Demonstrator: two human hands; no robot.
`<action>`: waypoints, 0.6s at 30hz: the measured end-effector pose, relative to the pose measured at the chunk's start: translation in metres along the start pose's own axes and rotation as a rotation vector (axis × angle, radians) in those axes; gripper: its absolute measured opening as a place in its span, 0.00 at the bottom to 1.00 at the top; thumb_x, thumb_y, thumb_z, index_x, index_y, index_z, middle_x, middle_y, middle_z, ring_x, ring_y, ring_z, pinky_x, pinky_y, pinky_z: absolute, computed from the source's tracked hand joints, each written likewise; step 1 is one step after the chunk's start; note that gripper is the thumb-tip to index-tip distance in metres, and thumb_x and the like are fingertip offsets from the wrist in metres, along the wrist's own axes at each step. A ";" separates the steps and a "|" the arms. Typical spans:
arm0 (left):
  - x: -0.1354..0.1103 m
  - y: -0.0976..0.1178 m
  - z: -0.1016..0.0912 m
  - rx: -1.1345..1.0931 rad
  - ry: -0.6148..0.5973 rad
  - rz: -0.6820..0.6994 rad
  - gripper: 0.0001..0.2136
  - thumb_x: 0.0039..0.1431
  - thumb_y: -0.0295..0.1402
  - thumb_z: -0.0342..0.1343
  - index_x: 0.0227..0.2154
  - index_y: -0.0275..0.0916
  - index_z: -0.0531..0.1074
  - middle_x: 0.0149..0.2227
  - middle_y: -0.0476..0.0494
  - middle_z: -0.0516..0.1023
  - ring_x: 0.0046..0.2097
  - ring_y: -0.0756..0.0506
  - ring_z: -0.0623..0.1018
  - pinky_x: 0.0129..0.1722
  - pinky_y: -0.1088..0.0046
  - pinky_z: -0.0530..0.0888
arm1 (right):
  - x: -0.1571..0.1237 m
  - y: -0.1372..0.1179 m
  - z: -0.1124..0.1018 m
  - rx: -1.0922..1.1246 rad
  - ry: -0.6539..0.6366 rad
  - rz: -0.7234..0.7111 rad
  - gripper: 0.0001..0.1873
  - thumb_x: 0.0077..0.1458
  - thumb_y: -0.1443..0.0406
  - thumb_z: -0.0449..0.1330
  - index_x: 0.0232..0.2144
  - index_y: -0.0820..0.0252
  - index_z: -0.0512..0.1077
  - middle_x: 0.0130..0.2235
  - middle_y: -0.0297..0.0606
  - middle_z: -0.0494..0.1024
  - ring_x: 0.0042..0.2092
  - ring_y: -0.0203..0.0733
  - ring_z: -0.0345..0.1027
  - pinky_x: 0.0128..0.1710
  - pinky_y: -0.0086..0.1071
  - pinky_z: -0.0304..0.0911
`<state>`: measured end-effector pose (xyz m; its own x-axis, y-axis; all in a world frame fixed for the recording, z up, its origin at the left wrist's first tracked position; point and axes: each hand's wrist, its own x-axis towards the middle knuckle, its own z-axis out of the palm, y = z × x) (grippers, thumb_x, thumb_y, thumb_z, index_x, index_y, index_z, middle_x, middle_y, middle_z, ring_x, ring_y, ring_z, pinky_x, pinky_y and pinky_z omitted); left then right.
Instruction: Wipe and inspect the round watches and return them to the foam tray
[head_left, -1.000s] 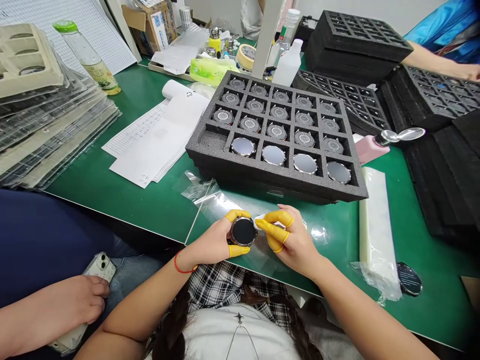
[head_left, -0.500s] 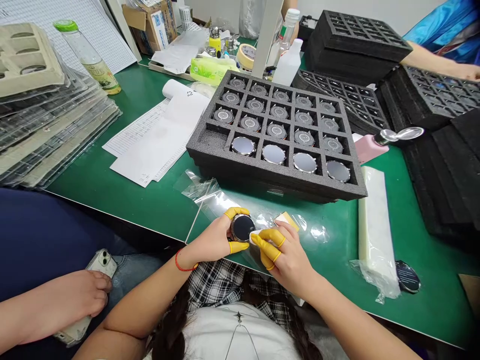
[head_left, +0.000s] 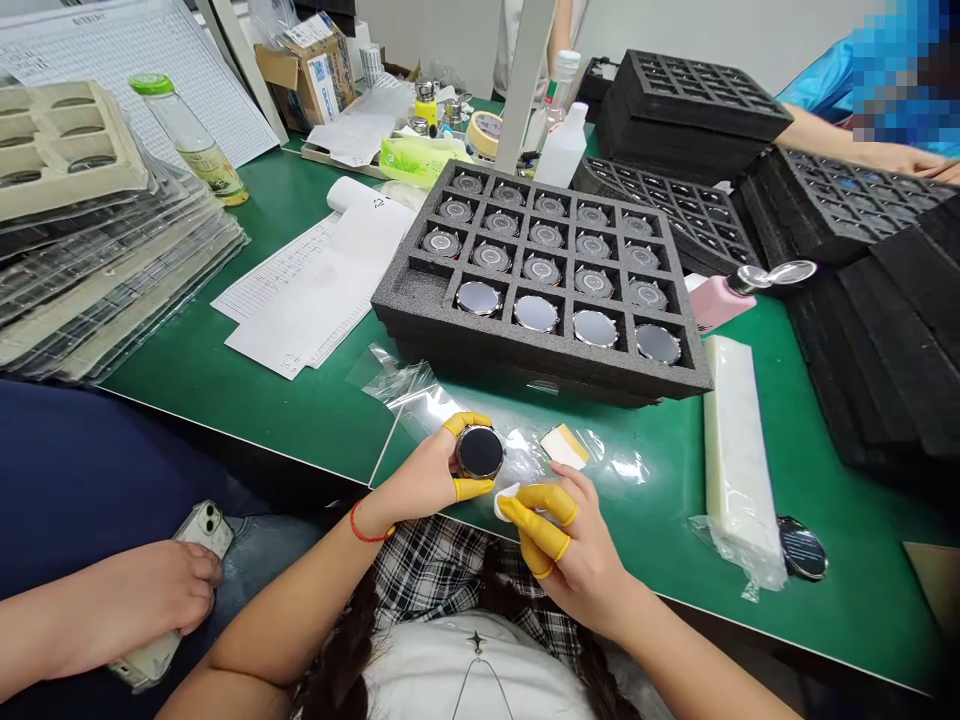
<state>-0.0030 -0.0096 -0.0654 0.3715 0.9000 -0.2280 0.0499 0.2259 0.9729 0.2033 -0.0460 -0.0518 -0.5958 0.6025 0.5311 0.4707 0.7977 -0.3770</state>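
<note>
While the left hand (head_left: 426, 478) grips the watch (head_left: 480, 453), the right hand (head_left: 577, 550) — pinching a white wad (head_left: 505, 494) — hovers nearby.

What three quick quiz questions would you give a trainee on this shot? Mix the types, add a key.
1. Which hand holds the round watch?

2. True or false: the right hand pinches a small white pad between its yellow-covered fingers.

3. How many watches sit in the row of the black tray nearest the person?
A) two
B) four
C) six

Key:
1. The left hand
2. True
3. B
</note>
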 end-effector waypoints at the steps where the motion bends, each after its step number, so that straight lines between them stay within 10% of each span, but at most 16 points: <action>1: 0.000 -0.001 0.000 0.015 0.005 0.001 0.25 0.49 0.28 0.64 0.49 0.42 0.63 0.43 0.48 0.70 0.42 0.48 0.74 0.44 0.72 0.73 | -0.002 0.001 -0.004 -0.030 0.032 0.028 0.20 0.56 0.78 0.54 0.48 0.60 0.69 0.38 0.39 0.73 0.39 0.40 0.63 0.56 0.51 0.55; 12: 0.002 -0.007 -0.008 0.046 0.020 -0.174 0.31 0.49 0.38 0.65 0.54 0.45 0.58 0.45 0.46 0.76 0.44 0.44 0.80 0.50 0.64 0.75 | -0.036 0.088 -0.098 -0.784 -0.058 0.898 0.20 0.61 0.62 0.53 0.49 0.68 0.75 0.48 0.56 0.76 0.47 0.59 0.67 0.46 0.52 0.64; 18: 0.004 -0.006 -0.007 0.067 0.053 -0.185 0.35 0.46 0.40 0.67 0.55 0.43 0.56 0.47 0.43 0.76 0.43 0.42 0.81 0.52 0.61 0.75 | -0.082 0.101 -0.149 -0.779 -0.154 1.083 0.19 0.60 0.65 0.52 0.46 0.72 0.76 0.45 0.60 0.77 0.45 0.62 0.70 0.41 0.50 0.65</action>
<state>-0.0081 -0.0051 -0.0722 0.3009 0.8642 -0.4033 0.1754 0.3655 0.9141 0.3968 -0.0185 -0.0204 0.2676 0.9544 0.1326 0.9627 -0.2706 0.0045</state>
